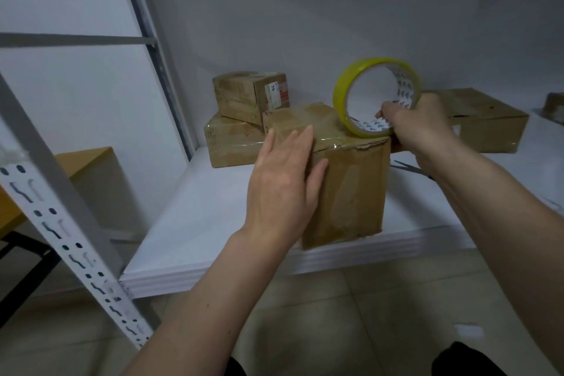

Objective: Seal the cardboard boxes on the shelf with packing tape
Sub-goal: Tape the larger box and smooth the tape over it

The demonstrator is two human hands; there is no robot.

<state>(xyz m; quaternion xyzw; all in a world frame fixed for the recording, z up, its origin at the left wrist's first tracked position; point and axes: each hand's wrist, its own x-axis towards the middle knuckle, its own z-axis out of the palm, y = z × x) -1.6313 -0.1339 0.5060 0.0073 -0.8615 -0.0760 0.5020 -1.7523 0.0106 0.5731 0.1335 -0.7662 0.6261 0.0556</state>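
A tall cardboard box (351, 192) stands at the front of the white shelf (198, 238). My left hand (283, 183) lies flat against its top left edge, fingers spread, holding nothing. My right hand (418, 128) grips a yellow roll of packing tape (375, 94) at the box's top right corner, the roll resting on the lid. Clear tape shows across the box's top. Behind it a small box (244, 94) sits on a flat box (229, 143).
Another flat box (488, 122) lies on the shelf at the right. Scissors (406, 166) lie on the shelf behind my right wrist. A slotted metal shelf post (61, 223) slants at the left. A wooden table (85, 162) stands beyond it.
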